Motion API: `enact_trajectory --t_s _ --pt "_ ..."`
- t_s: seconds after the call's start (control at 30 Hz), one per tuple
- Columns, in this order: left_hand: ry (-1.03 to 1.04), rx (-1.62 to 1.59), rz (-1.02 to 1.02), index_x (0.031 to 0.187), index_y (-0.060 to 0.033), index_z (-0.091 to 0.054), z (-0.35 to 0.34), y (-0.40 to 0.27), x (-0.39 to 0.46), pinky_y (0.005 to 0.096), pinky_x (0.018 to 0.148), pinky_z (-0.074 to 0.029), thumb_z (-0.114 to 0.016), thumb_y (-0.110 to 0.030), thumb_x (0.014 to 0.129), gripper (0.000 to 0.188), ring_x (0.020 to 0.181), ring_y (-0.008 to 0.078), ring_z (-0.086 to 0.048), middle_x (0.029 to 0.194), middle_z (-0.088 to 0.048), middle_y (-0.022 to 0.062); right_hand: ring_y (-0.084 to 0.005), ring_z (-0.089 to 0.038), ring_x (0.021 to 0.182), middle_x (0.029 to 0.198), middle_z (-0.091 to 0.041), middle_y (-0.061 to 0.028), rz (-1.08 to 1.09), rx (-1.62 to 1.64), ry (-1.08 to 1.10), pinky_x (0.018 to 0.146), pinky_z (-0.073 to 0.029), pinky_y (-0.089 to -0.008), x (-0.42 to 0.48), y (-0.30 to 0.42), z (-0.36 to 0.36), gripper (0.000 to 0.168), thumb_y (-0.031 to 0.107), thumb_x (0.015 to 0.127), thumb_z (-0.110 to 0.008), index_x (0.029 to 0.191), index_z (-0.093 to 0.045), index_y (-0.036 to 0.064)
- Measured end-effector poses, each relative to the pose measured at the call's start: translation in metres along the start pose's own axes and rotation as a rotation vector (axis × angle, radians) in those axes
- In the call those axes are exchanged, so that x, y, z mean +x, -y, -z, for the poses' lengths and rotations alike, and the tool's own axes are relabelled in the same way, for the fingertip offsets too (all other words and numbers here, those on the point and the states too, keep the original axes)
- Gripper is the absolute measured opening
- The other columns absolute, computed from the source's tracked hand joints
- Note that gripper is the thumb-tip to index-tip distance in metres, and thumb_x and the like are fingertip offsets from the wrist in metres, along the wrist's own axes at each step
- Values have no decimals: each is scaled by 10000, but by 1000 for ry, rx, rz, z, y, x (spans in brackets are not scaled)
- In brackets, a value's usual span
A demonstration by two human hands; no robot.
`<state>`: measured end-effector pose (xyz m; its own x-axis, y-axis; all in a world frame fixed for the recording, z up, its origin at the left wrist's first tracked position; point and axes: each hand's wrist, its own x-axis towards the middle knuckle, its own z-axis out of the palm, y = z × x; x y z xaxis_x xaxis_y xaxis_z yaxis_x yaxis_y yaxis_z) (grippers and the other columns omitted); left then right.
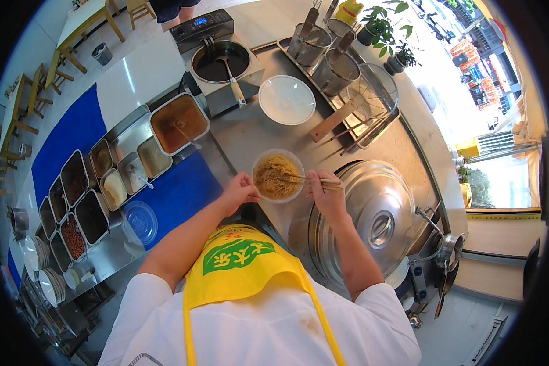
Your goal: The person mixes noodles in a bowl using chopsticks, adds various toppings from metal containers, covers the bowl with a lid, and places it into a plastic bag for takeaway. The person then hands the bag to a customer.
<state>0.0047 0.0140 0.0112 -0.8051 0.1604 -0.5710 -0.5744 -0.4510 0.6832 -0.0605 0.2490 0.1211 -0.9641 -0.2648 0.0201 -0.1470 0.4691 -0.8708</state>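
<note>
A round plastic bowl (279, 200) of noodles (274, 176) stands on the steel counter in front of me. My right hand (327, 194) is closed around a pair of chopsticks (306, 179), whose tips are in the noodles. At the bowl's left side is my left hand (241, 190), with thumb and fingertips close together by the rim; whether it grips the rim I cannot tell. A clear plastic lid (140, 222) lies to the left, partly over a blue mat (178, 190). Behind the bowl sits an empty white bowl (287, 99).
A large lidded steel pot (375, 219) stands close on my right. To the left are steel bins with sauce (178, 123), peanuts (74, 238) and seasonings. Back left is a fryer (220, 61) with a ladle; back right, a tray (363, 144) with strainers. Someone's legs (183, 16) show beyond.
</note>
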Motion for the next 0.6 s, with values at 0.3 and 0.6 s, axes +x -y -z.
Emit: enact_trajectory --t_s 0.3,0.6 --pt "50 224 -60 930 -74 -422 -13 -15 -6 319 701 -564 -555 -6 875 159 808 198 -650 897 -558 83 -155 -589 622 757 -598 -69 -782 1080 -369 526 -520 -259 -24 -102 -34 349 344 975 -502 903 -595 16" --pt "42 19 12 958 -77 -431 7 -10 -4 355 754 -559 -552 -18 878 157 847 231 -641 948 -558 90 -147 -574 602 755 -595 -42 -743 1240 -326 526 -506 -238 -17 -83 -7 331 354 968 -519 862 -595 50"
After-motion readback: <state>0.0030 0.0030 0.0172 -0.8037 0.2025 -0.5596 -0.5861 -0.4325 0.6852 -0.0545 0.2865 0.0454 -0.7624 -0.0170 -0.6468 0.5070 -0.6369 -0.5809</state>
